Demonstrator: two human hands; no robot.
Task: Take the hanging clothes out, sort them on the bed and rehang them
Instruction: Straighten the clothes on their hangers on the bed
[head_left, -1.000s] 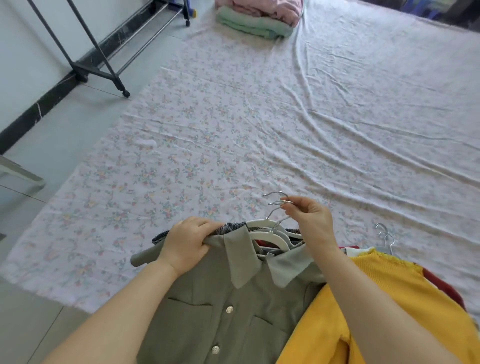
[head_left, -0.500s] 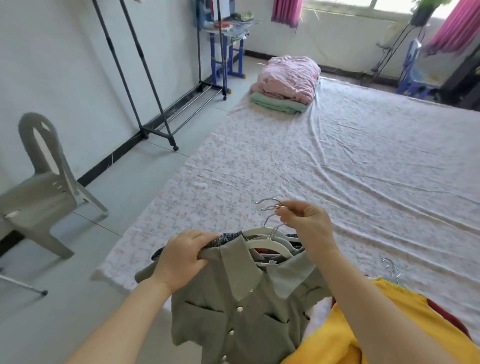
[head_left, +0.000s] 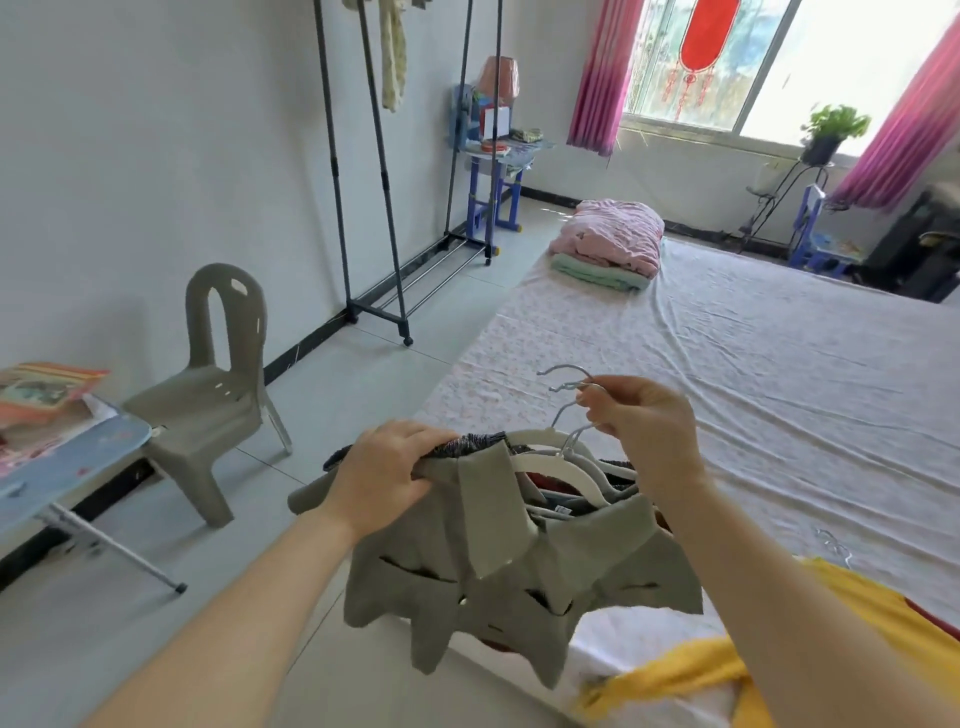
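- The view has tipped up since half a second ago; the window (head_left: 727, 62) past the far end of the bed (head_left: 753, 364) shows now, and so does more of the clothes rack (head_left: 376, 182) to the left of the bed.
- The whole bottom edge of the grey-green shirt (head_left: 493, 577) shows now; it hangs in the air over the bed's near left corner; before, it ran off the picture.
- Both hands keep the same hold as before.
- The left hand (head_left: 384, 467) is palm down above the bed's near left corner; its fingers (head_left: 423, 436) are curled tight on the shirt's shoulder, right by the collar.
- The right hand (head_left: 644, 426) is a bit higher, over the bed's left side; its fingers (head_left: 602, 410) pinch the metal hooks (head_left: 566, 379) of the white hangers (head_left: 550, 457); the hooks poke out to the left of the hand.
- More dark clothes hang on the hangers behind the shirt.
- A yellow top (head_left: 857, 623) lies on the near end of the bed, under the right arm.
- A grey chair (head_left: 218, 384) stands on the floor left of the bed; folded blankets (head_left: 608, 244) sit on the bed's far left corner.
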